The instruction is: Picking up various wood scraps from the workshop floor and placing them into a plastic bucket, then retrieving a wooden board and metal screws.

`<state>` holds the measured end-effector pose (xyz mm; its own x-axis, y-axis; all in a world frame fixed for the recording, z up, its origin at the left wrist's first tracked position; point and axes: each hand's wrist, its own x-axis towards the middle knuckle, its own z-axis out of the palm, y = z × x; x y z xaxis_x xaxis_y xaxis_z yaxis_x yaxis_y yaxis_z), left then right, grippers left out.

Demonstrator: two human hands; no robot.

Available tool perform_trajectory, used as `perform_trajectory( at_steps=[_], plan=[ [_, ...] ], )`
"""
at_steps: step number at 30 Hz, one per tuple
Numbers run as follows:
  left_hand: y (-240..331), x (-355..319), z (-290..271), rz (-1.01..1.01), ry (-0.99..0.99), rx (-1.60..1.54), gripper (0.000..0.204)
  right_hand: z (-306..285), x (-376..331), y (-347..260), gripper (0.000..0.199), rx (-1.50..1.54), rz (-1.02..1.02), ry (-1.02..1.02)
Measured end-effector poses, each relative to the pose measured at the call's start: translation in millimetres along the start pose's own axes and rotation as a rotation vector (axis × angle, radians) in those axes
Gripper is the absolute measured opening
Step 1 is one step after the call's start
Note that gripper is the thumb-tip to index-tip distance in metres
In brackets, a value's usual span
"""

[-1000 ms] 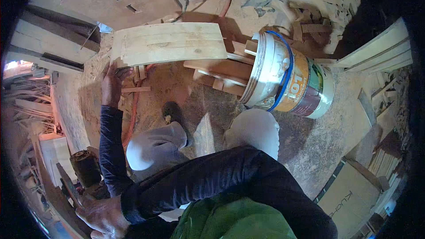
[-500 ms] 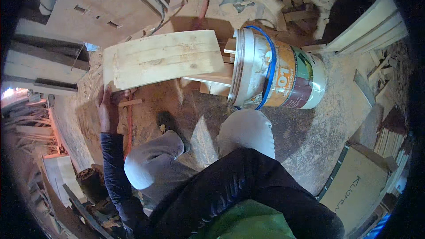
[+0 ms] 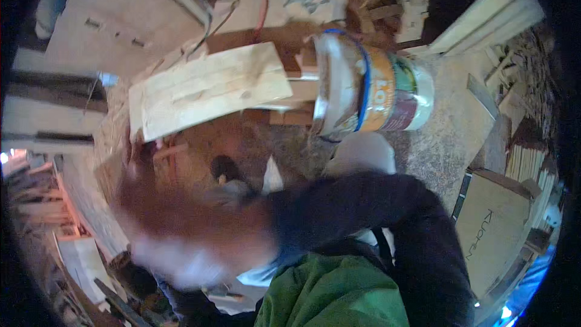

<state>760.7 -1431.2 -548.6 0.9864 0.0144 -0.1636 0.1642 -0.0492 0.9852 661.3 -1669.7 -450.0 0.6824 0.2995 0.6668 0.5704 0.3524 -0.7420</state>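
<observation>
A pale wooden board (image 3: 209,91) lies tilted in front of me, its left end lower. My left hand (image 3: 140,152) grips its near left corner; the fingers are partly dark and hidden under the edge. My right hand (image 3: 212,224) is stretched across my lap to the left, smeared by motion. A whitish patch (image 3: 175,263) beside it is too blurred to name. The board's right end comes close to wooden pieces (image 3: 296,91) at the mouth of a plastic bucket (image 3: 339,85), which lies on its side with a blue band around it.
A cardboard box (image 3: 493,230) stands at the right, near stacked thin wood strips (image 3: 523,163). Long planks (image 3: 484,15) lean at the far right. A large wooden panel (image 3: 121,24) is at the far left. Wood scraps and dust cover parts of the floor.
My right arm has swung across to the left, and its hand has come into view. The board and bucket appear slightly further left. My left hand keeps hold of the board.
</observation>
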Motion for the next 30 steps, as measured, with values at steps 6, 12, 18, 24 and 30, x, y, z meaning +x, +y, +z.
perform_trajectory(
  at_steps=[6, 12, 18, 24, 30],
  plan=[
    [-20.5, 33.5, -15.3, -0.072, -0.136, 0.012, 0.049, -249.0, -85.7, 27.1, 0.022, -1.287, 0.594, 0.221],
    [-57.4, 88.1, -27.5, -0.165, -0.270, -0.048, 0.048, -233.6, -132.9, 54.3, 0.037, -1.046, 1.202, 0.401],
    [-92.1, 118.4, -12.6, -0.338, -0.400, -0.083, 0.047, -206.9, -124.1, 82.7, 0.051, -0.980, 1.482, 0.498],
    [-121.5, 136.4, -31.6, -0.330, -0.378, -0.104, 0.050, -195.1, -130.1, 93.9, 0.053, -1.082, 1.345, 0.530],
    [-146.4, 112.3, 24.0, -0.274, -0.631, -0.278, 0.054, -212.4, -169.1, 105.5, 0.064, -1.477, 1.422, 0.264]
  ],
)
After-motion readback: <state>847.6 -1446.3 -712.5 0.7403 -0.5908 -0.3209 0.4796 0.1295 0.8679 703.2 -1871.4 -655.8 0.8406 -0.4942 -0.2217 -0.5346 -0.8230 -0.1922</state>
